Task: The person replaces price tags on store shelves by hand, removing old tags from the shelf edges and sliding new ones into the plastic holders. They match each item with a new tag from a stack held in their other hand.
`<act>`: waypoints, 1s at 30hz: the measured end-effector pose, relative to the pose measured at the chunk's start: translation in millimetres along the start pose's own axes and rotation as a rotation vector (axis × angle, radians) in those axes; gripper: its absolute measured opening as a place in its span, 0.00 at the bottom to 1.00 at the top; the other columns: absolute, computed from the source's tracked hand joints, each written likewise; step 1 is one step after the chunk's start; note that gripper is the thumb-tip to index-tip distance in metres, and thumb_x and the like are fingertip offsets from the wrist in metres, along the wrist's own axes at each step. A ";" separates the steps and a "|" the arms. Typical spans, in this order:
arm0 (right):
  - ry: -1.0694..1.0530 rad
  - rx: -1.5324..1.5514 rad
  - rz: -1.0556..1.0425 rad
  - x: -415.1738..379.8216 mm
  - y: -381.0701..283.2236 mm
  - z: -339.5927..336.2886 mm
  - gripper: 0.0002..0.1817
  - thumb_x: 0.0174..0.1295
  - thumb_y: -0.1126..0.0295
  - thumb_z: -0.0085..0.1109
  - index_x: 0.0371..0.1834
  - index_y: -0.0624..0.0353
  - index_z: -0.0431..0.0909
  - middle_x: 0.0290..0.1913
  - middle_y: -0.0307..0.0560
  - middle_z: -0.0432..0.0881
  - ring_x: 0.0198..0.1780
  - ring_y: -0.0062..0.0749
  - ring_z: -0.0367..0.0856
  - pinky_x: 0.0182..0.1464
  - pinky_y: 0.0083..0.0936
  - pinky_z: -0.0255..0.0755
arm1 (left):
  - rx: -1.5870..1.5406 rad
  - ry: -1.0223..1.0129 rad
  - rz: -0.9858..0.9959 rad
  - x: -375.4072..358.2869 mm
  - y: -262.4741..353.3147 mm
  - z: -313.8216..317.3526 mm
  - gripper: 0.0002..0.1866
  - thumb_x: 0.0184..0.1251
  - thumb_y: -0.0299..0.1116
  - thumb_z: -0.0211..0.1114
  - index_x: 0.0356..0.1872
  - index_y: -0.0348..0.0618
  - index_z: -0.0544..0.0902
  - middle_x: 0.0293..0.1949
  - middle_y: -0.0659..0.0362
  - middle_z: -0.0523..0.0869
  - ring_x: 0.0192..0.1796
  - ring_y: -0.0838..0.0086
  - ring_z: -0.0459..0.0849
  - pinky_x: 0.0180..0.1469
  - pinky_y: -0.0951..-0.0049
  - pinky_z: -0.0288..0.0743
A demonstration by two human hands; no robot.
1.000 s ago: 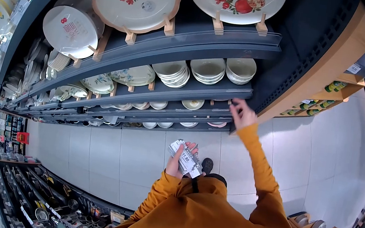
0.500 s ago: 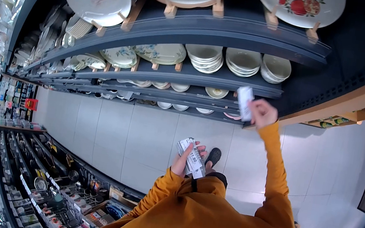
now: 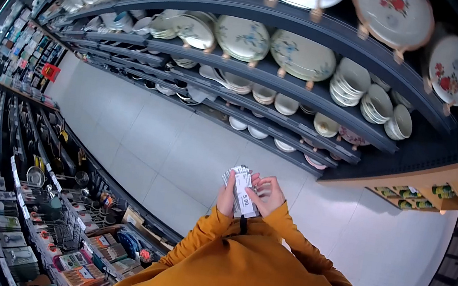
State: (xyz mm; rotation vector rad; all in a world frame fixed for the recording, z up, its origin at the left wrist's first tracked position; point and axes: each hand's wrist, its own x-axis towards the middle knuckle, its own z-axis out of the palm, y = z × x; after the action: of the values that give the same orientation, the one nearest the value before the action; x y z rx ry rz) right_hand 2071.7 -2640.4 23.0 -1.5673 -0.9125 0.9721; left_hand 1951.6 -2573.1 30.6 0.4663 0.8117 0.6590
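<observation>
In front of my body I hold a fanned stack of white price tags (image 3: 244, 197); the top one reads 5.00. My left hand (image 3: 226, 197) is closed around the stack's left side, thumb lying along it. At the right side of the stack, my right hand (image 3: 270, 198) pinches the top tag between thumb and fingers. Both hands are close together at waist height, below and away from the shelf. Parts of the lower tags are hidden under the top one.
Ahead, dark shelves carry stacked bowls (image 3: 349, 81), oval plates (image 3: 303, 53) with blue flowers, and a large plate (image 3: 391, 13) on wooden stands. Kitchen utensils fill racks (image 3: 62, 227) at left. A tiled floor (image 3: 175, 147) runs between. A wooden display (image 3: 429, 190) stands at right.
My right hand has come down from the shelf edge to the stack, bringing its tag with it. The top tag now reads 5.00 instead of 11.80. My view has turned.
</observation>
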 end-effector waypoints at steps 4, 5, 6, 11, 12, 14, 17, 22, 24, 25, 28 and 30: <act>-0.283 0.208 0.136 -4.0 18.6 107.3 0.19 0.63 0.62 0.60 0.48 0.63 0.66 0.39 0.48 0.79 0.38 0.24 0.78 0.40 0.19 0.72 | 0.133 -0.026 0.207 -30.0 44.0 -81.8 0.30 0.77 0.50 0.36 0.61 0.31 0.66 0.57 0.47 0.77 0.57 0.67 0.78 0.59 0.70 0.72; -0.360 0.240 0.175 -4.1 19.0 132.0 0.17 0.65 0.64 0.57 0.49 0.63 0.67 0.39 0.48 0.79 0.38 0.23 0.78 0.40 0.18 0.73 | 0.142 -0.013 0.236 -37.7 56.7 -102.5 0.29 0.77 0.50 0.36 0.61 0.31 0.66 0.57 0.47 0.77 0.57 0.67 0.78 0.59 0.70 0.72; -0.381 0.244 0.159 -4.3 25.1 159.3 0.19 0.67 0.62 0.55 0.53 0.63 0.66 0.39 0.48 0.79 0.38 0.21 0.78 0.38 0.16 0.72 | 0.142 0.009 0.264 -48.0 69.1 -121.2 0.29 0.77 0.49 0.36 0.61 0.31 0.66 0.57 0.48 0.77 0.56 0.67 0.78 0.59 0.71 0.72; -0.448 0.143 0.194 -18.9 -35.4 274.4 0.22 0.66 0.62 0.56 0.56 0.64 0.64 0.37 0.49 0.80 0.37 0.22 0.78 0.37 0.17 0.72 | 0.230 0.266 0.340 -98.9 116.9 -215.3 0.29 0.78 0.48 0.36 0.63 0.31 0.65 0.56 0.51 0.78 0.57 0.71 0.77 0.59 0.75 0.69; -0.454 0.160 0.180 -20.2 -45.2 293.5 0.22 0.66 0.62 0.57 0.56 0.64 0.64 0.37 0.49 0.80 0.37 0.22 0.79 0.37 0.17 0.72 | 0.212 0.271 0.408 -107.7 130.0 -223.9 0.29 0.78 0.47 0.37 0.65 0.30 0.62 0.59 0.52 0.76 0.60 0.72 0.73 0.62 0.75 0.64; -0.481 0.153 0.192 -14.7 -57.3 322.9 0.22 0.66 0.62 0.57 0.55 0.64 0.64 0.36 0.49 0.81 0.37 0.21 0.79 0.37 0.17 0.72 | 0.125 0.318 0.548 -112.1 148.9 -238.1 0.27 0.78 0.44 0.39 0.66 0.32 0.62 0.63 0.51 0.71 0.64 0.71 0.69 0.64 0.74 0.61; -0.565 0.142 0.263 -4.9 -57.2 357.6 0.19 0.66 0.63 0.58 0.51 0.64 0.67 0.37 0.48 0.81 0.38 0.19 0.78 0.38 0.16 0.72 | 0.109 0.442 0.687 -109.2 169.1 -268.0 0.26 0.77 0.42 0.41 0.68 0.34 0.58 0.67 0.50 0.64 0.68 0.67 0.63 0.67 0.71 0.57; -0.705 0.017 0.178 34.6 -18.2 407.7 0.14 0.65 0.64 0.58 0.44 0.64 0.70 0.41 0.46 0.80 0.41 0.17 0.76 0.42 0.16 0.70 | 0.105 0.718 0.797 -82.4 206.4 -316.9 0.30 0.76 0.45 0.42 0.71 0.39 0.52 0.69 0.47 0.61 0.70 0.59 0.62 0.67 0.63 0.62; -0.805 -0.009 0.140 54.0 -7.4 430.1 0.16 0.66 0.64 0.57 0.49 0.64 0.70 0.45 0.47 0.79 0.44 0.18 0.75 0.45 0.16 0.70 | -0.305 0.472 0.659 -83.2 235.4 -333.4 0.30 0.76 0.49 0.41 0.69 0.38 0.54 0.68 0.47 0.63 0.64 0.61 0.70 0.62 0.65 0.68; -0.829 -0.013 0.245 65.2 -25.6 441.8 0.18 0.66 0.63 0.57 0.52 0.64 0.68 0.45 0.46 0.78 0.45 0.18 0.75 0.45 0.16 0.70 | -0.502 0.341 0.587 -82.5 251.7 -338.6 0.31 0.75 0.51 0.41 0.69 0.38 0.56 0.67 0.47 0.64 0.61 0.62 0.73 0.60 0.66 0.71; -0.979 0.182 0.595 106.0 -53.6 488.3 0.28 0.67 0.58 0.55 0.64 0.62 0.62 0.49 0.44 0.77 0.48 0.21 0.76 0.48 0.18 0.71 | -0.363 0.390 0.558 -58.4 291.6 -366.5 0.32 0.73 0.57 0.40 0.68 0.45 0.58 0.62 0.48 0.71 0.51 0.67 0.78 0.50 0.68 0.77; -1.078 0.200 0.750 141.8 -71.7 513.0 0.29 0.67 0.57 0.55 0.64 0.62 0.61 0.49 0.44 0.77 0.50 0.23 0.76 0.49 0.19 0.72 | -0.222 0.403 0.580 -43.4 321.1 -383.3 0.31 0.73 0.56 0.42 0.70 0.50 0.56 0.60 0.49 0.73 0.50 0.70 0.77 0.48 0.69 0.78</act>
State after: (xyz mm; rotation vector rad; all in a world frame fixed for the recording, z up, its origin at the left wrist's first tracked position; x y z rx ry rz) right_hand 1648.4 -2310.5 2.1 -1.1458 -0.8465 2.4905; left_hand 1515.3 -2325.4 15.7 0.3688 0.9734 1.3989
